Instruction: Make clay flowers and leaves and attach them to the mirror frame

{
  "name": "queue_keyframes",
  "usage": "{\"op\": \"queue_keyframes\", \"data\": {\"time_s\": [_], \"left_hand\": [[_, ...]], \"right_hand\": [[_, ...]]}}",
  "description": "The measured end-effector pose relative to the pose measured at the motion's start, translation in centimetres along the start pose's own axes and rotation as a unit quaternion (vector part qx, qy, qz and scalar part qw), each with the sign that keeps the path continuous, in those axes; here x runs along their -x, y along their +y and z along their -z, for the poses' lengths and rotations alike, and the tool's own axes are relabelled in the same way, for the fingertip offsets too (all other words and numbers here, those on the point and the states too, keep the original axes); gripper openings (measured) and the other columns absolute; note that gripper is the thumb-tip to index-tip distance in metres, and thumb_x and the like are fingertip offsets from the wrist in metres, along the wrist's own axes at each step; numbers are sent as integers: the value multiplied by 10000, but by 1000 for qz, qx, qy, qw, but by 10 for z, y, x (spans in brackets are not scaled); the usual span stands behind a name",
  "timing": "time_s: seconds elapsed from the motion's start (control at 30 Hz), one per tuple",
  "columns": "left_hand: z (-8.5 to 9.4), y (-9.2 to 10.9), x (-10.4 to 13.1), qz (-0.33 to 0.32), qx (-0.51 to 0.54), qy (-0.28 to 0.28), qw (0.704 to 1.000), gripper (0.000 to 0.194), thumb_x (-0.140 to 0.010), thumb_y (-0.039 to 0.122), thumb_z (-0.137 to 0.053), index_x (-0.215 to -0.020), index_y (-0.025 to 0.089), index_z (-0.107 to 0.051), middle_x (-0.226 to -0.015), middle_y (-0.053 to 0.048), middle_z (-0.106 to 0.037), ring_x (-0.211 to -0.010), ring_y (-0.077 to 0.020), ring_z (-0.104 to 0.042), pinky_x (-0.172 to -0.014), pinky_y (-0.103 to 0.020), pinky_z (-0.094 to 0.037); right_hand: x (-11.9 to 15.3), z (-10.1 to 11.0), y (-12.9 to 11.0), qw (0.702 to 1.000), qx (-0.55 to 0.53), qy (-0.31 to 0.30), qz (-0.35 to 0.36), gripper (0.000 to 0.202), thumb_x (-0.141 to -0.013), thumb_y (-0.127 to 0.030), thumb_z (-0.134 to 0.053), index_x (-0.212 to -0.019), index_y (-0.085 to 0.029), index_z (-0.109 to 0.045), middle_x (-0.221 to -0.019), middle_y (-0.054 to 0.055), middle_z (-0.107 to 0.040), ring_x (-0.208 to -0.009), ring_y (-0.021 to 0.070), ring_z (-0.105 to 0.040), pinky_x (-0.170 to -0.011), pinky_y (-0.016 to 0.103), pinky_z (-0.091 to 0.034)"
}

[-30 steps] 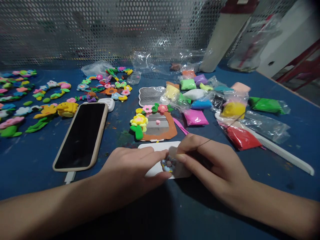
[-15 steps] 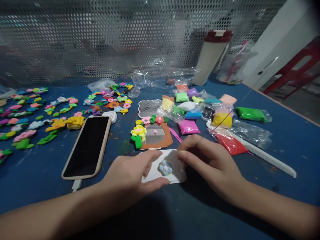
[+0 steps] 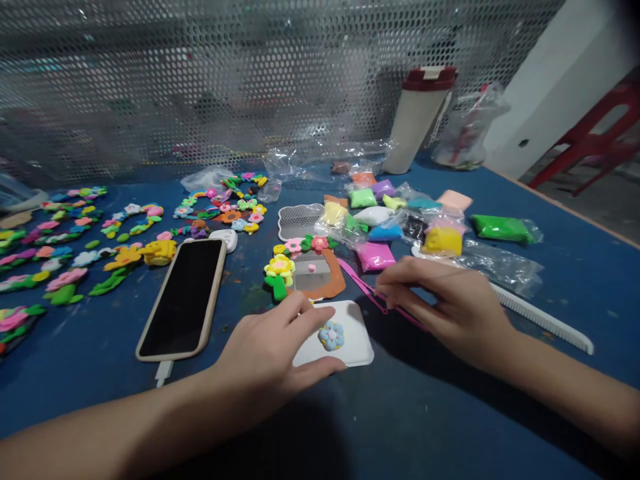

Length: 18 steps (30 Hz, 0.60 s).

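Blue flower (image 3: 331, 336) on the white card (image 3: 357, 333), between two bare hands.
The flower lay face up on the card, which probably served as a pale, flat base that set it off from its surroundings. The left hand (image 3: 265, 347) reached over the card's left side with thumb and fingers spread around the flower, grasping nothing visible, perhaps to steady the card without squashing the petals. Just right of the card, the right hand (image 3: 450, 307) had its fingertips drawn together at a slim pink tool (image 3: 360, 283); whether they gripped it could not be told. The decorated brown frame (image 3: 333, 273) lay just beyond the card and the phone (image 3: 184, 300) well to its left, seemingly so that both left the card reachable.
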<state>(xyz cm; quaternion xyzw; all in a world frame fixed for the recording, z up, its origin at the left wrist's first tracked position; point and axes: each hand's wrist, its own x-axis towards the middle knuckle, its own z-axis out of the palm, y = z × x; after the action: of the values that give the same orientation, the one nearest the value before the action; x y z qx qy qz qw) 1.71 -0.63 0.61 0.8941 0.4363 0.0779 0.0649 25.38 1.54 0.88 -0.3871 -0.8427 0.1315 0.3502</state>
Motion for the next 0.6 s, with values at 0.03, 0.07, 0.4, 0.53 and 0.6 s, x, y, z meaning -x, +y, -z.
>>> {"op": "queue_keyframes", "data": {"time_s": [0.03,0.07,0.4,0.53,0.6], "left_hand": [[0,0,0,-2,4,-6,1000,422,-810,486,-566,-1155,244,-559,-958,-34,-603,-741,-180,-638,-556,-249,-481],[1,-1,0,-6,10,-11,1000,399,-817,463,-567,-1149,243,-566,-954,-32,-600,-731,-176,-638,-566,-253,-486],[8,-5,-5,-31,72,6,997,252,-819,293,-584,-1066,242,-599,-949,-19,-586,-756,-156,-636,-614,-243,-511],[14,-8,-8,-48,65,48,996,241,-789,277,-621,-1027,238,-616,-904,-18,-604,-711,-150,-643,-577,-232,-517],[18,-10,-9,-63,65,83,992,223,-783,277,-633,-1000,232,-625,-928,-33,-626,-700,-153,-649,-563,-239,-523]], "right_hand": [[1,5,7,997,67,-6,34,121,-885,-119,-477,-845,-176,-576,-732,30,-646,-649,139,-607,-583,242,-456],[3,9,14,988,137,-13,75,155,-900,-119,-445,-848,-171,-581,-728,45,-653,-641,150,-611,-554,251,-447],[-7,14,20,919,292,-112,239,300,-917,-66,-341,-1026,-113,-617,-940,139,-694,-750,205,-631,-628,339,-470],[-31,0,17,959,226,-114,128,308,-878,-68,-401,-1118,-123,-587,-1018,113,-686,-884,200,-609,-744,332,-474],[-47,-6,20,959,230,-123,111,295,-852,-57,-437,-1083,-137,-602,-1011,107,-684,-890,207,-605,-783,349,-463]]}}
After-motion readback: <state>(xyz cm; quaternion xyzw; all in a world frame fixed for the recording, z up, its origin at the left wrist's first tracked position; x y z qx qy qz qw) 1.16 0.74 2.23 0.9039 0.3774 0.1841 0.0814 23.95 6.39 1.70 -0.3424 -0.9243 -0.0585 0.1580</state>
